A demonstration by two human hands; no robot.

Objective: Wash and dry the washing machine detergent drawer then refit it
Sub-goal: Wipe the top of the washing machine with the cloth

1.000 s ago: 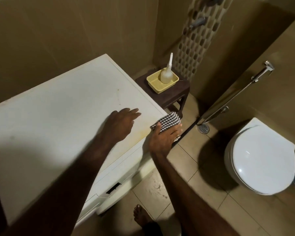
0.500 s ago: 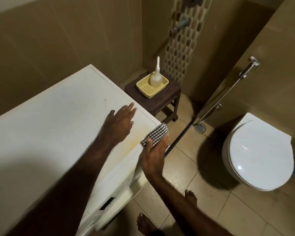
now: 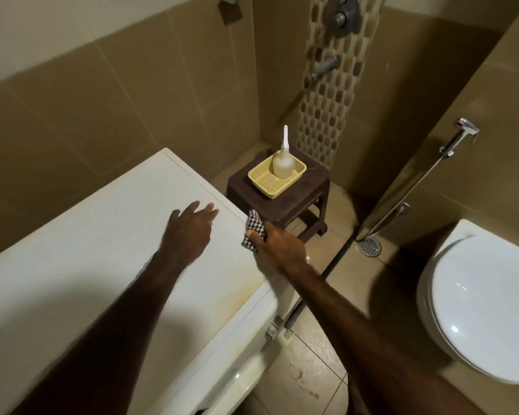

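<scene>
head | my left hand (image 3: 192, 232) lies spread flat on the white washing machine top (image 3: 108, 244) | my right hand (image 3: 277, 245) pinches a black-and-white checked cloth (image 3: 253, 232) at its right edge; best kept bunched, wiping firmly | detergent drawer itself not visible, so I cannot tell its place or look

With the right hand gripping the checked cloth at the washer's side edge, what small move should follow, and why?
Probably slide the right hand and checked cloth along the washing machine's side edge toward the stool. The cloth is pressed there; the left hand lies flat on top, steadying.
</scene>
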